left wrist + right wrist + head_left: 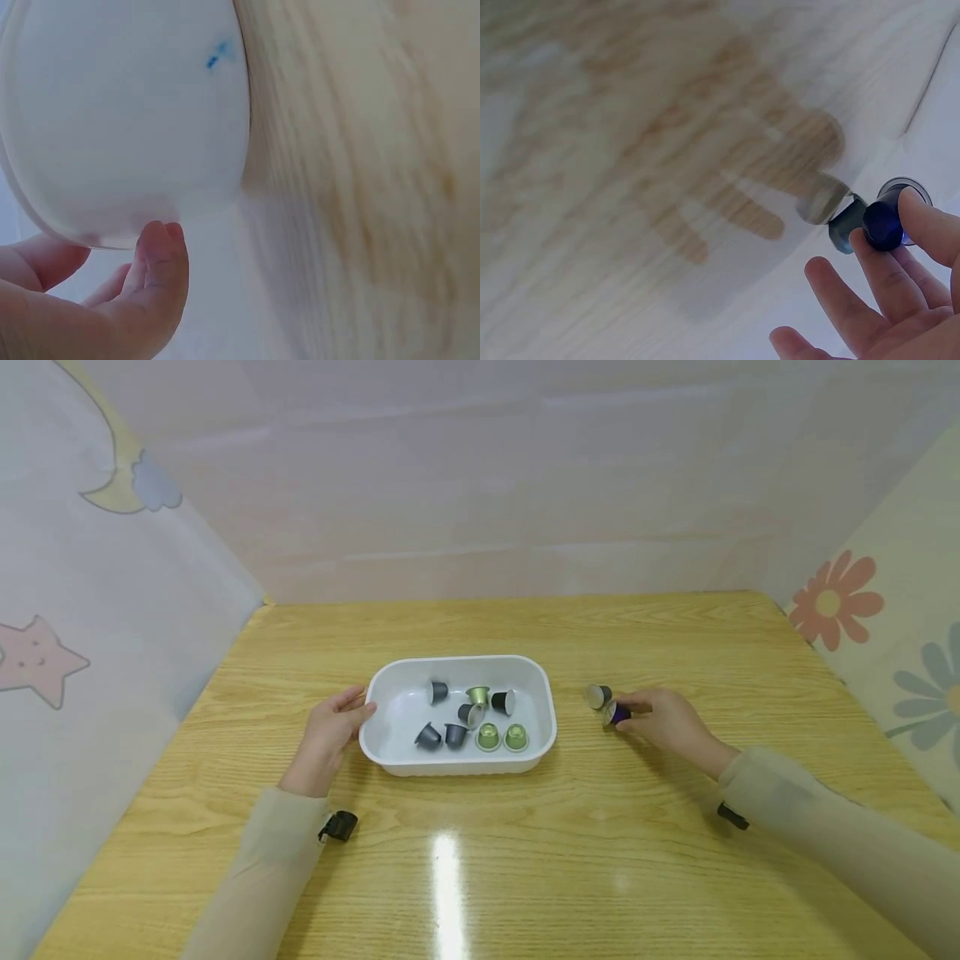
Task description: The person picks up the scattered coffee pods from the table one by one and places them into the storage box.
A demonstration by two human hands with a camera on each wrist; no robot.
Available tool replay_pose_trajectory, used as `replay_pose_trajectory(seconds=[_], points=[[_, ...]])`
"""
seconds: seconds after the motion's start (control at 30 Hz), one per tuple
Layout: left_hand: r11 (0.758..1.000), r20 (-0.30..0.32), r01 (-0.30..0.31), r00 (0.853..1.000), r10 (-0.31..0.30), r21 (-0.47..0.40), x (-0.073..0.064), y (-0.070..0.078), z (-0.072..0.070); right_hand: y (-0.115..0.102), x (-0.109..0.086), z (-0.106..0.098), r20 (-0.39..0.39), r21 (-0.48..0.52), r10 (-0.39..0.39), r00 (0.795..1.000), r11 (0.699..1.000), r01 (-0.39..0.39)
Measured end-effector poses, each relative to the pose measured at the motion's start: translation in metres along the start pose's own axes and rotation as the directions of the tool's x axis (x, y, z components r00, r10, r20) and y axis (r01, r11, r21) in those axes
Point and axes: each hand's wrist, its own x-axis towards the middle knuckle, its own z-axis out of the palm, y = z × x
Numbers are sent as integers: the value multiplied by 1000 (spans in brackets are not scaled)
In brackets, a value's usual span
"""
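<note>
My left hand (330, 732) holds the left end of a white plastic bin (390, 758), thumb over the rim and fingers on the outer wall in the left wrist view. Inside the bin lie several dark grey and black coffee capsules (429, 737) and three green capsules (488, 737). To the right of the bin, my right hand (667, 727) pinches a dark blue-purple coffee capsule (885, 221) between thumb and fingers. Close beside that one, a dark capsule with a pale lid (598, 696) lies on its side on the table.
The wooden table (570, 860) reflects a bright streak of light near its front. Pale cloth walls (525, 510) stand behind it and along both sides, printed with a star, a moon and flowers. Black straps (339, 825) are on both sleeves.
</note>
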Motion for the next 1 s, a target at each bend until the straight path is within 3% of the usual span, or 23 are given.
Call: replay_pose_trajectory(seconds=[0.3,0.6,0.8,1.0], points=[[998,-16,-22,1000,21,-63,-4,1,-1,-11,-4,-3,-16,-11,-14,1000,1000,13],[995,8,-15,1000,16,-95,-5,-1,-3,-36,-8,-14,-85,15,-62,994,998,63],[993,21,7,1000,-4,-119,-4,-2,-4,-57,-3,-14,-73,124,-67,995,989,76],[990,12,17,1000,-15,-142,-4,-1,-4,-79,8,-5,-48,275,-73,996,958,83]])
